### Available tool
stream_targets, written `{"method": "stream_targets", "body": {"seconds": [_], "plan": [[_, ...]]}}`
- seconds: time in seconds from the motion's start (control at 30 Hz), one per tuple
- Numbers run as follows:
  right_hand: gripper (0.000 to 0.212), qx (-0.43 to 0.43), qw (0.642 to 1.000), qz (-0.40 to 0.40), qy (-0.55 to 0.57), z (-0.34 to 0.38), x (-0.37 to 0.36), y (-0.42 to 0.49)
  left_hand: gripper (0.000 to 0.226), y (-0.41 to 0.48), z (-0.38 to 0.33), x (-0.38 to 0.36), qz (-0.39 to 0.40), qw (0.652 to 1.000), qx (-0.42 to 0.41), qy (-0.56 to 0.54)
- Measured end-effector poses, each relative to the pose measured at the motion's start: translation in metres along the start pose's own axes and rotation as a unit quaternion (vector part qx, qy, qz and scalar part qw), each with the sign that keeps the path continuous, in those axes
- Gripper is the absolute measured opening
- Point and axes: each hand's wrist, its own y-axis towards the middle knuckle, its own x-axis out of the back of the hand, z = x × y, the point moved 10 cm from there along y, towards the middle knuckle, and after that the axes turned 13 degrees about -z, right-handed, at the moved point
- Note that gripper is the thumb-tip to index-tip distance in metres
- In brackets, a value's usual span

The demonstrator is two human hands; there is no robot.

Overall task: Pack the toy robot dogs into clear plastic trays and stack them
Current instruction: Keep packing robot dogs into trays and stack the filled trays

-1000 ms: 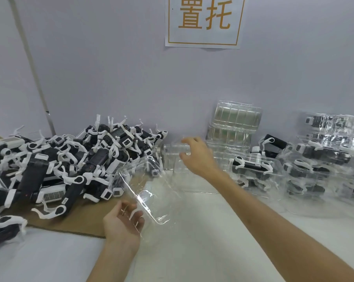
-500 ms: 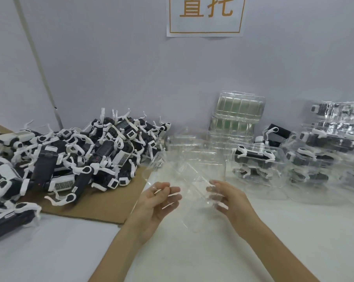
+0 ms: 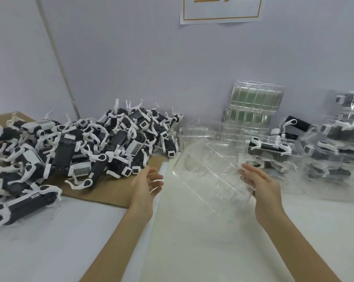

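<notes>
blk/wht toy dogs (image 3: 103, 147), brown cardboard (image 3: 115, 192)

White surface (image 3: 192, 251) fills the near and right part of view. Brown cardboard sheet (image 3: 111, 192) lies flat on it at left, w/ one corner pointing toward the camera; more of the sheet shows far left by the wall. Pale lilac-grey wall (image 3: 131, 58) behind. White paper sign (image 3: 220, 15) stuck on it top centre, thin orange border, orange chars cut off by the frame edge. Thin grey pole (image 3: 58, 58) runs slanted down the wall at left.
</notes>
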Motion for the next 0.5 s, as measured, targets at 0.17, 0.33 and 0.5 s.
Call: {"method": "stream_targets", "body": {"seconds": [0.17,0.33,0.5], "plan": [[0.018,-0.015,0.998,0.018,-0.056,-0.017,-0.003,0.004,0.004,0.032,-0.051,-0.020,-0.013,0.956,-0.170,0.239],[0.015,-0.005,0.994,0.069,-0.085,-0.027,-0.015,0.003,0.032,0.060,-0.112,-0.063,-0.015,0.808,-0.376,0.454],[0.017,0.009,0.988,0.108,-0.111,-0.025,-0.022,0.003,0.056,0.087,-0.128,-0.101,-0.052,0.565,-0.500,0.655]]}}
